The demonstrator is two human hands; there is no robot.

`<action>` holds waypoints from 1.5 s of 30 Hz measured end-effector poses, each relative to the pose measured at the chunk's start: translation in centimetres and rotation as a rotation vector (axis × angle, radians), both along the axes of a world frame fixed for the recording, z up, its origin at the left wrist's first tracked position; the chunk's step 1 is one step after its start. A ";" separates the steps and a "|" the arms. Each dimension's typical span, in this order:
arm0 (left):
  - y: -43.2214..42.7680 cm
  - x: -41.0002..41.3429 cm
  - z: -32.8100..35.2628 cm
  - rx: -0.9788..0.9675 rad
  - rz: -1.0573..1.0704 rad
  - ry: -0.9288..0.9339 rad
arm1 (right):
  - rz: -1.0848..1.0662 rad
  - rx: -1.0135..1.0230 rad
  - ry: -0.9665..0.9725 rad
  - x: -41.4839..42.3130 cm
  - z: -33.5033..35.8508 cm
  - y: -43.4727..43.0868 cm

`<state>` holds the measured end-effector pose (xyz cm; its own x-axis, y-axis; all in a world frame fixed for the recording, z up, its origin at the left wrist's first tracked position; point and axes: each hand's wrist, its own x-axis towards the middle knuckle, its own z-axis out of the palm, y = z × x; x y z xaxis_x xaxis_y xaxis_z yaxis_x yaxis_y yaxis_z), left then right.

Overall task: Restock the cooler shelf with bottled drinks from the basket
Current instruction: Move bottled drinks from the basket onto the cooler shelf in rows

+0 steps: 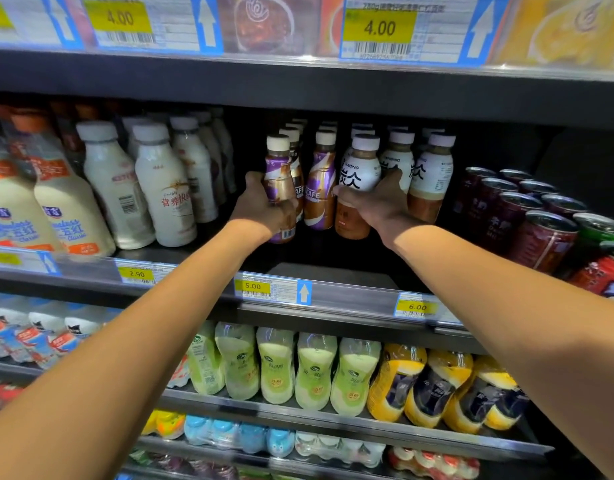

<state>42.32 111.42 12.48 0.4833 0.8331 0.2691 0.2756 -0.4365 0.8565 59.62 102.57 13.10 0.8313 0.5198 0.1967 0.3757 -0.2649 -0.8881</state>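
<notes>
While it waits at the near end of its row, the purple bottle (pixel 278 168) is held round its middle by the left hand (pixel 260 206), fingers curled tight. Further right, the right hand (pixel 378 202) wraps a white bottle (pixel 359 168) the same way. Both look full, so they are likely a bit heavy, hard and smooth, maybe slippery if cold. The fat middle is the best spot to hold, not the cap. They are mid shelf (pixel 333 271), with milk bottles (pixel 160 188) left and cans (pixel 527 216) right.
</notes>
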 end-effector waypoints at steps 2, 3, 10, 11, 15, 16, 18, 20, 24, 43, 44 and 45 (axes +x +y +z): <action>0.0 0.0 0.0 -0.003 -0.007 -0.002 | -0.008 0.005 -0.004 -0.1 -0.1 0.1; 0.1 0.0 0.0 -0.006 -0.007 -0.006 | -0.013 0.005 -0.010 -0.1 -0.1 0.1; 0.2 -0.1 -0.2 -0.029 -0.001 -0.019 | -0.013 0.020 -0.018 -0.3 -0.2 -0.1; 0.2 -0.1 -0.2 -0.032 0.001 -0.021 | -0.015 0.023 -0.019 -0.4 -0.3 -0.1; 0.1 -0.3 0.0 -0.041 0.016 0.012 | -0.003 0.010 -0.011 -0.4 -0.3 -0.3; 0.3 -0.4 0.1 -0.038 0.024 0.025 | 0.014 -0.002 -0.007 -0.3 -0.2 -0.4; 0.4 -0.9 0.5 -0.017 0.064 0.072 | 0.050 -0.045 -0.001 -0.2 0.0 -1.0; 0.2 -1.7 1.1 0.009 0.147 0.159 | 0.074 -0.099 -0.019 -0.2 0.2 -2.0; -3.8 -4.7 2.0 0.227 0.250 0.316 | 0.051 -0.391 -0.227 -2.3 2.1 -6.0; -36.2 4.0 -3.6 1.178 -0.768 0.565 | -0.303 -0.990 -0.771 -8.1 -6.3 -44.8; -37.9 5.1 -4.0 1.213 -0.824 0.574 | -0.343 -1.011 -0.699 -8.0 -7.0 -46.6; -39.7 6.3 -4.3 1.229 -0.885 0.592 | -0.358 -1.033 -0.606 -8.0 -7.7 -48.3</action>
